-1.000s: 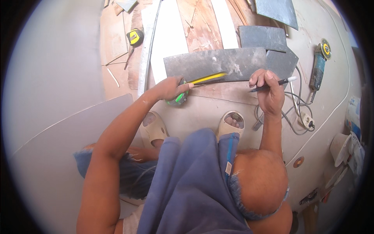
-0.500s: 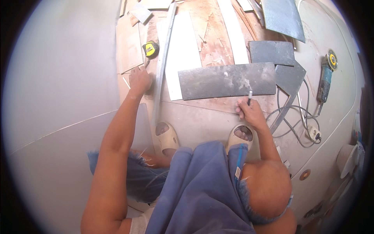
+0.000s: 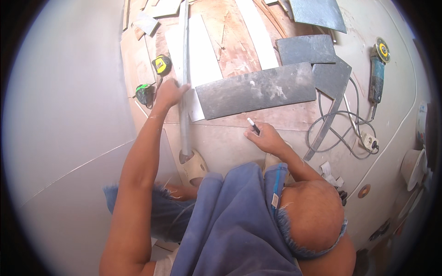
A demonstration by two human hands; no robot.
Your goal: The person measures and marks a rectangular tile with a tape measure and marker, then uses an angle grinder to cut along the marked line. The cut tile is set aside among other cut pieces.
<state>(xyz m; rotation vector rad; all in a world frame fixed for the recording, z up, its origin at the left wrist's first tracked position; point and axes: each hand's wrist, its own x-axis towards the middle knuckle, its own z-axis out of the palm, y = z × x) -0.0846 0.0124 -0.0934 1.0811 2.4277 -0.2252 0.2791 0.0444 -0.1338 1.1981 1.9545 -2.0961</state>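
My left hand is closed on the edge of a long grey metal bar, thumb and fingers at its side. The bar runs away from me, its near end over my left sandal. Between the fingers of my right hand is a black marker, white tip pointing up and away. It is apart from the long dark grey tile, which has pale smudges and lies across white strips. Left of the bar sit a yellow-and-black tape measure and a green-and-black one.
More dark tile pieces lie at the right. Beyond them are an angle grinder, a looped cable and a socket block. Offcuts lie at the far left. A small disc is on the floor.
My left hand has come to the bar, and the bar has shifted right over the sandal. The green-and-black tape measure now shows. My right hand with the marker has drawn back from the tile.
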